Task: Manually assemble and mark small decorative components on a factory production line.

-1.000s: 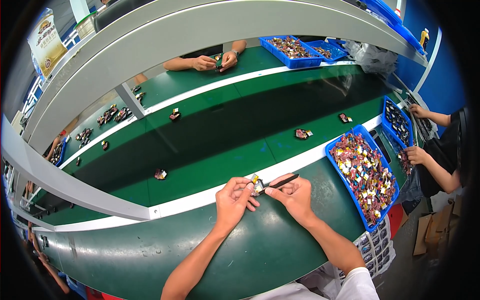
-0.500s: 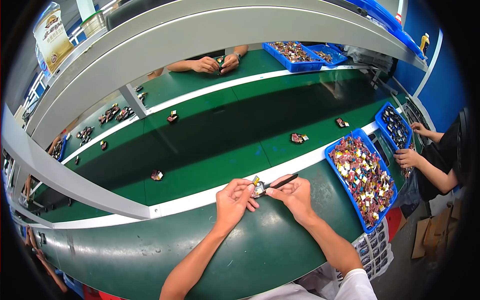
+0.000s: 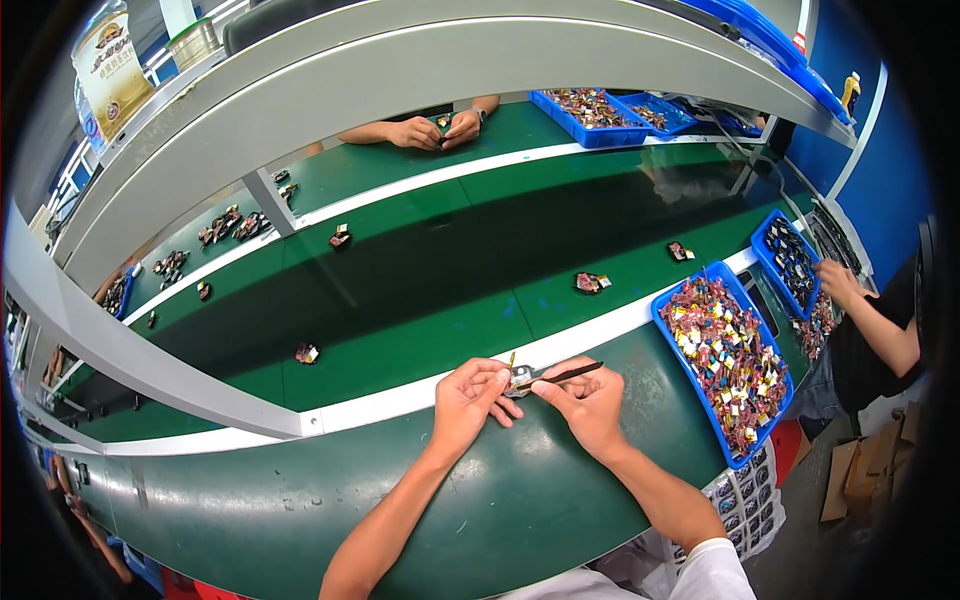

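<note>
My left hand (image 3: 468,402) is closed on a small electronic part (image 3: 520,378), dark and silvery, with a thin yellow tab standing up from it. My right hand (image 3: 590,405) pinches a slim black stick-shaped tool (image 3: 578,371), whose back end points up to the right. The tool's front end meets the part between my fingertips; its exact tip is too small to make out. Both hands are just above the near edge of the green worktop (image 3: 400,510). Right of them stands a blue tray (image 3: 690,365) heaped with small reddish pieces bearing white and yellow tabs.
Beyond the white rail runs a green conveyor belt (image 3: 420,350) carrying scattered parts, among them a dark reddish one (image 3: 590,283). A second blue tray (image 3: 768,262) of black pieces stands by a co-worker's arm (image 3: 880,325). Across the belt, another person's hands (image 3: 440,130) work. A grey frame (image 3: 150,340) arches on the left.
The parts on the belt have shifted slightly left. The black tool has turned a little in my right hand. The right-hand co-worker's nearer hand has left the tray edge.
</note>
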The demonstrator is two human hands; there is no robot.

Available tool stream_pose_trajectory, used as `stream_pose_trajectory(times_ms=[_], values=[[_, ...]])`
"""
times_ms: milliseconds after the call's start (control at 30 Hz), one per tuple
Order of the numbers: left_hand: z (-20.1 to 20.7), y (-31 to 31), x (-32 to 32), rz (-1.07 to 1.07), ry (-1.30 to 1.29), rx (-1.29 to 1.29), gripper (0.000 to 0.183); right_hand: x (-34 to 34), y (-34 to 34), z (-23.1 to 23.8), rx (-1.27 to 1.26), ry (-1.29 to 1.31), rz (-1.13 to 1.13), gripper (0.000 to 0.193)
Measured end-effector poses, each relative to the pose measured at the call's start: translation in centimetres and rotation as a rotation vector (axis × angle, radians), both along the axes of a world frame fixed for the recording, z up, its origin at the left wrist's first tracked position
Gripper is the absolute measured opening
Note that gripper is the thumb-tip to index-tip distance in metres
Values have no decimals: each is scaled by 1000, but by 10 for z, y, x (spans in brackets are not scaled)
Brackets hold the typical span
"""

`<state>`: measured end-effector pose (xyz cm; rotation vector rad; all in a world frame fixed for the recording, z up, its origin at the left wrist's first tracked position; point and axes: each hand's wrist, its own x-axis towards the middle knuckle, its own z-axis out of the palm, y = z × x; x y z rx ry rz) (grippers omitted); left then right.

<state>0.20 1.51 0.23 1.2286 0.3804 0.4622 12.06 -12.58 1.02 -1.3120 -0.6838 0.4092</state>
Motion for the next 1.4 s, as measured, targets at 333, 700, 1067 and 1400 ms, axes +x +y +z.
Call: stream_pose_trajectory(times_ms=[333, 700, 1067, 1400], values=[[-1, -2, 1, 53, -9, -21, 22, -2, 1, 0, -7, 20, -26, 14], [-1, -1, 0, 69, -19, -56, 21, -3, 2, 1, -36, 24, -37, 13], [0, -3, 1, 74, -14, -40, 20, -3, 4, 1, 44, 120, -13, 13], [-1, -4, 0, 93, -24, -23, 20, 0, 2, -4, 2, 62, -9, 13]])
